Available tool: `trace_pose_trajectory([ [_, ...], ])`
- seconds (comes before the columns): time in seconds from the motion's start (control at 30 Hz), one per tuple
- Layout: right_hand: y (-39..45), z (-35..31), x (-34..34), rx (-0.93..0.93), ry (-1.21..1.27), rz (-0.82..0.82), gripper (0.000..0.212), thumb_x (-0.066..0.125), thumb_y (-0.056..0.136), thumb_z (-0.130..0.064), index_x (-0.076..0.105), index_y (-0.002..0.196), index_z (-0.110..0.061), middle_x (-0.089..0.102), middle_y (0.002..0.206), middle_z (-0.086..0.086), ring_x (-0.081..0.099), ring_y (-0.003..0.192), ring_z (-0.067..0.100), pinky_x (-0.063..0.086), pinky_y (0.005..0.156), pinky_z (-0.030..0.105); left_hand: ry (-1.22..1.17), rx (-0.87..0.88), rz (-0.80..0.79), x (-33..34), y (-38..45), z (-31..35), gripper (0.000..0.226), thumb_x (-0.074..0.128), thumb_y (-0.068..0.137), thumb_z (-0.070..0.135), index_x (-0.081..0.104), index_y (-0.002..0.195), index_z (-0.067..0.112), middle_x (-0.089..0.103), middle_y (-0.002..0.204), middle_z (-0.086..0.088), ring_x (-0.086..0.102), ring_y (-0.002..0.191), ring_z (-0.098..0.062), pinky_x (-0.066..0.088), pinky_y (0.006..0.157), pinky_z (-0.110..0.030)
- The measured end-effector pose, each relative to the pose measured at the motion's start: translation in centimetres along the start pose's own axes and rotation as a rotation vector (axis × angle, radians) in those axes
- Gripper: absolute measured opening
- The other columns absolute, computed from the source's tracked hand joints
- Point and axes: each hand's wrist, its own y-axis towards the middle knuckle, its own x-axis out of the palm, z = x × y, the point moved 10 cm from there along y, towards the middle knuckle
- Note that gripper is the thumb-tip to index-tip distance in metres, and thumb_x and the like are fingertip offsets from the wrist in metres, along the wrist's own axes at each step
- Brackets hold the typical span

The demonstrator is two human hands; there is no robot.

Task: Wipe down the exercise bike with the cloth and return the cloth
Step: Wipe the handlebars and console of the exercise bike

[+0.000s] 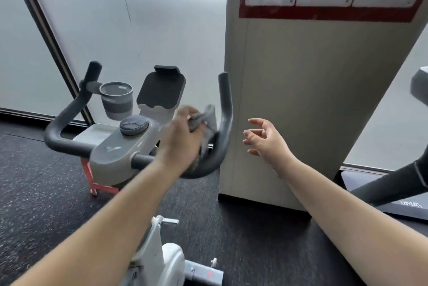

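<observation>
The exercise bike (115,146) stands in front of me, with grey curved handlebars, a grey console body and a round knob on top. My left hand (180,139) grips a grey cloth (203,118) against the right handlebar (225,123), near its lower bend; the hand is blurred. My right hand (264,139) hovers to the right of that handlebar, fingers spread, holding nothing and touching nothing. The bike's white frame (162,258) shows below my left forearm.
A grey cup (117,100) sits in a holder on the left handlebar, and a dark tablet holder (162,88) rises behind the console. A beige pillar (301,100) with red-framed signs stands close on the right. Another machine (405,183) is at the far right. The floor is dark speckled rubber.
</observation>
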Motion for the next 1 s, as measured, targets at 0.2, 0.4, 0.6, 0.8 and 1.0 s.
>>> trace_pose_trajectory([
  [0.2,6.0,-1.2,1.0,-0.027,0.068,-0.109,0.032,0.054,0.094,-0.024,0.047,0.125,-0.027,0.064,0.112,0.005,0.068,0.097,0.018,0.057,0.084,0.039,0.194,0.041,-0.275,6.3,-2.5,1.6,0.047,0.041,0.084,0.067,0.067,0.101,0.031,0.052,0.136,0.015,0.049,0.124,-0.008,0.042,0.1,-0.034],
  [0.4,9.7,-3.1,2.6,-0.05,0.166,-0.245,0.035,0.049,0.097,-0.023,0.047,0.132,-0.024,0.065,0.107,0.001,0.068,0.084,0.012,0.056,0.076,0.028,0.169,-0.165,-0.123,6.3,0.1,-0.1,0.048,0.057,0.085,0.05,0.049,0.127,0.029,0.052,0.131,0.01,0.052,0.115,-0.01,0.041,0.095,-0.026],
  [0.6,11.3,-2.8,3.7,-0.022,0.227,-0.328,0.034,0.05,0.097,-0.02,0.047,0.131,-0.021,0.065,0.105,0.008,0.067,0.085,0.018,0.059,0.08,0.037,0.682,-0.222,-0.231,10.3,-1.1,-0.8,0.098,0.045,0.083,0.065,-0.008,0.149,0.014,0.024,0.152,-0.005,0.04,0.132,-0.022,0.037,0.102,-0.034],
  [0.8,12.5,-3.0,4.1,-0.035,0.235,-0.353,0.028,0.051,0.096,-0.019,0.051,0.124,-0.021,0.067,0.094,0.005,0.067,0.079,0.018,0.06,0.072,0.031,0.663,-0.307,-0.187,10.7,1.0,-1.0,0.08,0.042,0.09,0.054,0.008,0.147,0.01,0.045,0.131,-0.01,0.054,0.114,-0.03,0.045,0.086,-0.04],
  [1.0,13.1,-2.5,4.1,-0.017,0.29,-0.345,0.016,0.046,0.098,-0.016,0.057,0.107,-0.024,0.068,0.084,0.005,0.069,0.067,0.015,0.061,0.072,0.035,0.335,-0.446,-0.222,11.4,3.8,-2.4,0.047,0.048,0.09,0.051,0.041,0.116,0.013,0.062,0.105,-0.009,0.06,0.097,-0.032,0.041,0.076,-0.033],
])
